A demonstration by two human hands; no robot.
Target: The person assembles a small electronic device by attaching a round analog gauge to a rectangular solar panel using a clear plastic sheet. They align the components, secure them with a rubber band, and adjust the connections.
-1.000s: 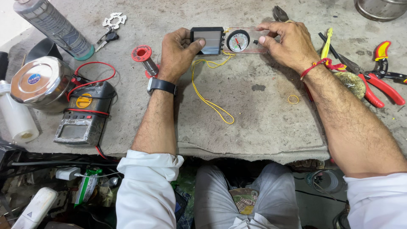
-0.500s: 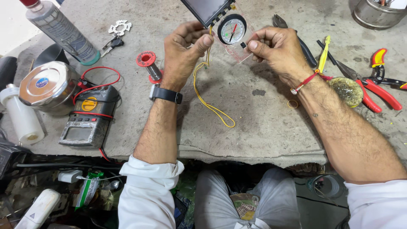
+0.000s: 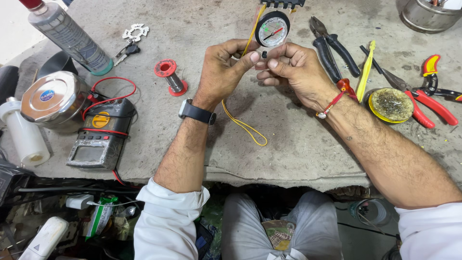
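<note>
I have both hands raised at twelve o'clock over the grey bench (image 3: 298, 139): my left hand (image 3: 226, 72) and right hand (image 3: 296, 72) pinch closed on the round white-faced dial gauge (image 3: 272, 30) with its trailing yellow wire (image 3: 243, 123). Judging by this, fitting seems midway; black pliers (image 3: 332, 48) at two o'clock lie untouched.

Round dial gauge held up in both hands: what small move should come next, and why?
Probably lower the dial gauge back toward the table. Both hands pinch it in mid-air, its top is cut off at the frame edge, and the yellow wire dangles.
</note>
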